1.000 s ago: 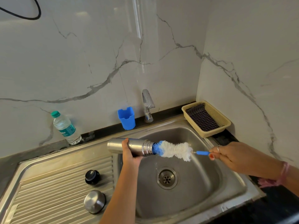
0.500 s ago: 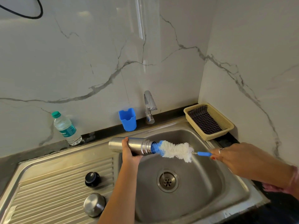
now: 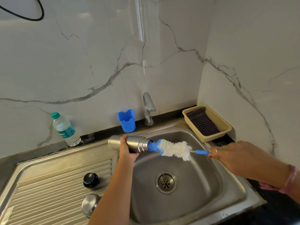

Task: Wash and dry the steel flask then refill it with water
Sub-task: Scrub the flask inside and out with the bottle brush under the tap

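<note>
Far left, on the dark stone ledge against the veined marble wall [image 3: 81,62]: clear plastic water bottle [image 3: 65,129], ribbed, teal cap, teal label, leaning back towards the wall. Below, ridged steel draining board [image 3: 48,192], grooves running sideways, dull shine. On the board, small black domed stopper [image 3: 90,179]; nearer the camera, rounded brushed-steel cap [image 3: 90,204], partly behind the left forearm.

On the ledge, centre: blue plastic holder [image 3: 127,120], squarish, notched rim, upright. Just to its right, chrome tap [image 3: 148,108], angular spout, mirror-bright.

In front of the holder, over the left rim of the basin: steel flask [image 3: 129,143], cylindrical, brushed, lying roughly horizontal in the air, threaded neck pointing right. Left hand [image 3: 126,148] wrapped round the flask's middle from below, fingers curled behind the body, grip closed firmly on the metal.

At the flask's mouth: bottle brush [image 3: 173,149], blue bristled tip just inside the opening, fluffy white bristles in two bulges outside, thin twisted wire, then a slim blue handle. Below, stainless sink [image 3: 211,184], smooth rounded bowl, round perforated drain [image 3: 165,182] at the bottom.

Right hand [image 3: 230,155] closed round the end of the blue handle, ring on one finger, painted nail showing, pink band at the wrist.

Back right corner: cream woven-plastic basket [image 3: 224,125], rectangular, dark checked cloth [image 3: 202,124] lying flat inside.
</note>
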Demonstrator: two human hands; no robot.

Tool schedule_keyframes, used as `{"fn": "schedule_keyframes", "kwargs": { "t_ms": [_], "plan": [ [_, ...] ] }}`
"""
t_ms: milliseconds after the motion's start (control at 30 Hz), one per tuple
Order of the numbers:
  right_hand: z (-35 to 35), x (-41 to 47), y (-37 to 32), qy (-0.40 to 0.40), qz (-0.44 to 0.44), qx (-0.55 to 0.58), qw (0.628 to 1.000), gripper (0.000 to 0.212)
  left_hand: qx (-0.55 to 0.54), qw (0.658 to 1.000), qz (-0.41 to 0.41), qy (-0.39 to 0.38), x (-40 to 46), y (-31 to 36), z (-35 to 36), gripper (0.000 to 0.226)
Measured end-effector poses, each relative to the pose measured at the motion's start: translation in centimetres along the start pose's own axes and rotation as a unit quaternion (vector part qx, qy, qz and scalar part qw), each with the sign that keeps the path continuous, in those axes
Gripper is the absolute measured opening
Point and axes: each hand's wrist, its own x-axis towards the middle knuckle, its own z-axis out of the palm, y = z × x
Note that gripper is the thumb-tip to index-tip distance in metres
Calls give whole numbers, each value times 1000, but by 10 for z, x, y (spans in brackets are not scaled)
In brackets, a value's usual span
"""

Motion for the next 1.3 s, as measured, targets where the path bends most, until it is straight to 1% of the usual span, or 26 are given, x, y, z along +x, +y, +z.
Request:
{"fn": "schedule_keyframes", "kwargs": {
  "t_ms": [67, 100, 200, 267, 333, 500, 633, 700, 800, 933, 1033, 1133, 1300],
  "plan": [
    [0, 0, 2, 13, -3, -10, 1000, 40, -3, 1000, -1, -4, -1, 1, 1, 78],
    [0, 0, 3, 14, 4, 6, 1000, 40, -3, 1000, 0, -3, -1, 2, 1, 77],
    [-6, -8, 14, -3, 23, -5, 1000, 37, -3, 1000, 6, 0, 1, 9, 1, 69],
    [-10, -15, 29, -31, 48, 14, 998, 35, 0, 1000, 16, 4, 6, 18, -3, 60],
    [-9, -19, 44, -53, 69, 35, 996, 33, 0, 1000, 27, 6, 9, 25, -8, 58],
    [6, -18, 55, -68, 84, 97, 989, 29, -10, 1000, 30, 1, 11, 32, -10, 55],
    [25, -11, 55, -55, 95, 141, 984, 31, -6, 999, 38, -7, 8, 32, -10, 57],
    [32, -8, 55, -51, 104, 158, 981, 31, -9, 999, 39, -3, 9, 32, -10, 62],
    [44, -3, 53, -19, 122, 178, 976, 31, -7, 999, 44, -1, 10, 28, -12, 67],
    [66, 6, 48, 33, 164, 241, 956, 33, -3, 999, 44, -7, 13, 21, -16, 69],
    [78, 11, 40, 51, 185, 276, 942, 30, -8, 999, 40, -10, 14, 17, -19, 71],
    [86, 11, 29, 79, 214, 333, 915, 26, -6, 999, 47, 0, 12, 12, -24, 73],
    [100, 9, 10, 102, 249, 372, 888, 30, 28, 998, 60, 0, 12, 11, -32, 77]
  ]
}}
